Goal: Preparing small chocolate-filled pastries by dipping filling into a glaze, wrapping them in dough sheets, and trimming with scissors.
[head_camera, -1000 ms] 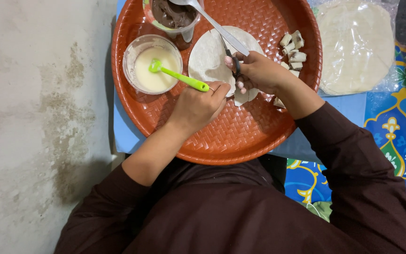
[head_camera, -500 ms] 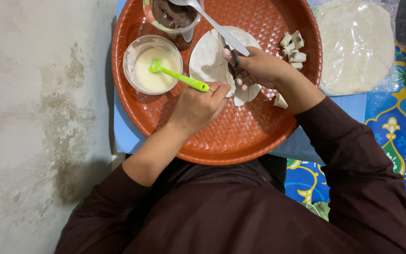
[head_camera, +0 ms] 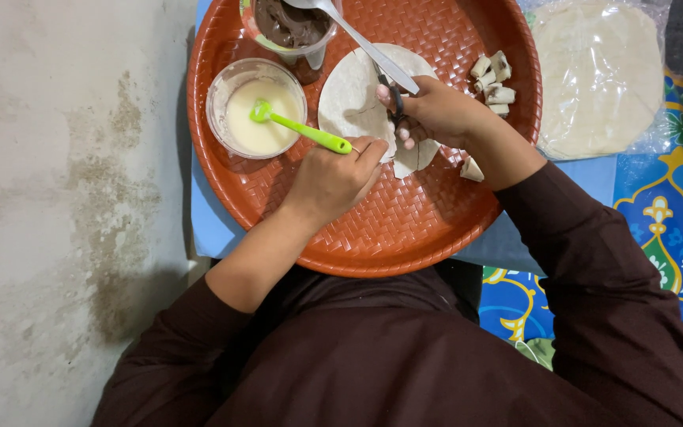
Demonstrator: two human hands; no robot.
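Scissors (head_camera: pixel 393 99) are sitting in the right hand (head_camera: pixel 436 115), fingers curled shut through the dark handles, the blades mostly hidden against a thin round wrapper sheet (head_camera: pixel 357 99) lying in the upper middle of the frame. The left hand (head_camera: pixel 337 178) is resting at the sheet's lower edge, fingertips pressed together and pinching the wrapper where it is being cut; a smaller piece of wrapper (head_camera: pixel 416 158) is showing just below the right hand's fingers.

Everything is lying on a round woven orange tray (head_camera: pixel 373 229) filling the upper centre of the frame. Left of the sheet, a clear bowl (head_camera: pixel 223 87) of pale creamy liquid is holding a green silicone brush (head_camera: pixel 298 126), its handle pointing toward the left hand and nearly touching it. At the top edge, a cup of dark brown paste (head_camera: pixel 290 24) is standing with a metal spoon (head_camera: pixel 365 43) leaning out across the sheet. A cluster of small pale chunks (head_camera: pixel 493 79) is lying at the tray's upper right, with one more chunk (head_camera: pixel 472 168) beside the right wrist.

Beyond the tray, in the upper right of the frame, a stack of wrappers in clear plastic (head_camera: pixel 598 75) is resting on a blue patterned cloth (head_camera: pixel 673 229). Dark brown sleeves (head_camera: pixel 586 269) are covering both arms.
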